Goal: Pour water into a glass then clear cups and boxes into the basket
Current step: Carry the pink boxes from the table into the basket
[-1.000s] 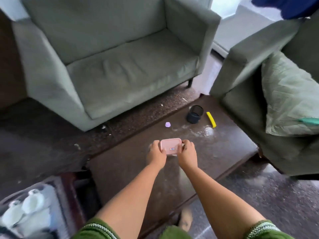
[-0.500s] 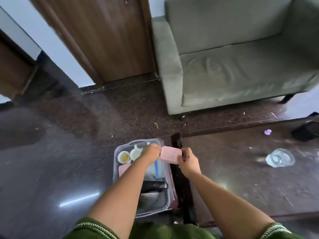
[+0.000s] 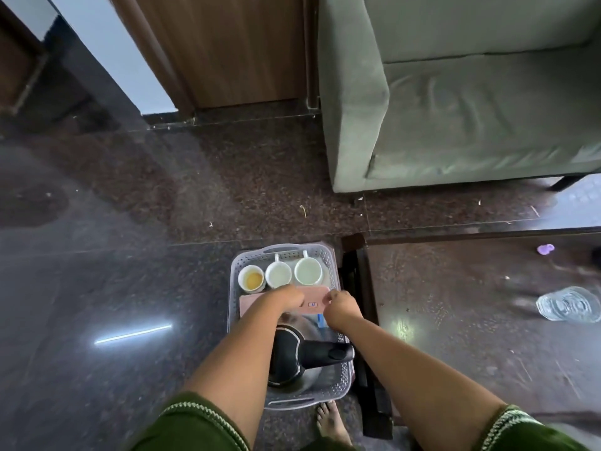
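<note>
A grey perforated basket (image 3: 234, 281) stands on the floor left of the low table. Three white cups (image 3: 278, 275) line its far end, and a black-handled steel kettle (image 3: 305, 356) fills its near half. A pink box (image 3: 313, 299) lies flat in the basket between cups and kettle, over another pink box (image 3: 248, 304). My left hand (image 3: 286, 297) rests on the box's left side and my right hand (image 3: 341, 307) touches its right end, fingers curled. A clear glass (image 3: 569, 303) stands on the table at the right.
The dark wooden table (image 3: 455, 320) runs along the right, with a small purple object (image 3: 545, 249) near its far edge. A grey-green armchair (image 3: 455, 109) stands behind it. A wooden door (image 3: 227, 50) is at the back. My bare foot (image 3: 331, 421) is beside the basket.
I turned left from the table to the basket. Both hands carried the pink box off the table and lowered it into the basket, where it now lies flat.
</note>
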### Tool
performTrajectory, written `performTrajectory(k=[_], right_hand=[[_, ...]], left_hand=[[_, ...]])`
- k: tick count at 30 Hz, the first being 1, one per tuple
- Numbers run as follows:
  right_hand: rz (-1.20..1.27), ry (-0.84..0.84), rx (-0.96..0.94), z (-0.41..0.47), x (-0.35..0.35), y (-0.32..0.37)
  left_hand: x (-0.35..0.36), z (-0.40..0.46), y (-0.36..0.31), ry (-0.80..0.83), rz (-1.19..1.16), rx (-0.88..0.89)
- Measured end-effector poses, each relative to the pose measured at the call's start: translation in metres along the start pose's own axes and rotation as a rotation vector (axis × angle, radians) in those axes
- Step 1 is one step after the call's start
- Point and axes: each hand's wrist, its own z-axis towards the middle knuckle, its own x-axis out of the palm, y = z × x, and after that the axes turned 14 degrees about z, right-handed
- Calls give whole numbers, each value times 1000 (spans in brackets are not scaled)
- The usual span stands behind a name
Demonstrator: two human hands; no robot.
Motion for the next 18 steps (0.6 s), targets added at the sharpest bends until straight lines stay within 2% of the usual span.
performTrajectory(k=[8, 12, 14, 18], right_hand=[[-429, 116, -19, 6, 5, 11], [-453, 157, -57, -5, 4, 13], [-436, 166, -7, -10, 6, 10], [-233, 53, -12, -18, -12, -4]], left_hand=[[-1, 3, -1, 149, 101, -4], [-6, -11, -4, 197, 165, -1], [-8, -16, -7, 192, 199, 2], [-6, -29, -20, 127, 209, 3]])
